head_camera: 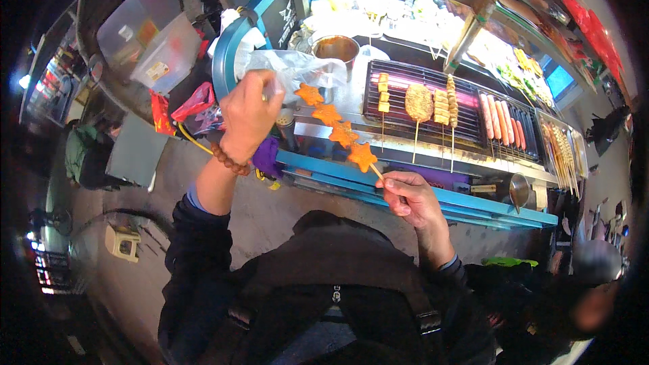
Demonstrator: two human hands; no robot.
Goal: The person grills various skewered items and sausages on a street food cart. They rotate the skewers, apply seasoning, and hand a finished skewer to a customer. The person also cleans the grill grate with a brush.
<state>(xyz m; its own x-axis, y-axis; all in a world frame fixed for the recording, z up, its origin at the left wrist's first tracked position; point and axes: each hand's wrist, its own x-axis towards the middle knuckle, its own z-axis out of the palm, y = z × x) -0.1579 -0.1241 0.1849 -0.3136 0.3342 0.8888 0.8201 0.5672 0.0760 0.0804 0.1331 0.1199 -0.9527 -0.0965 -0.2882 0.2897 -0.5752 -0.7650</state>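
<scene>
My right hand (413,197) pinches the lower end of a wooden skewer (376,171). Several orange star-shaped food pieces (344,134) are threaded along it, slanting up and to the left in front of the counter. My left hand (251,109), with a brown bead bracelet (229,159) at the wrist, is raised to the left of the top star. Its fingers are curled, and whether they pinch anything is not clear. A clear plastic bag (309,66) lies just behind it, by a teal round-edged container (223,56).
A grill (372,106) bears several skewers; sausages (498,116) lie on its right part. Beyond the grill stands a metal pot (334,46). Skewers fill a tray (557,147) at right. A blue rail (487,205) edges the stall. Another person (537,304) is at lower right.
</scene>
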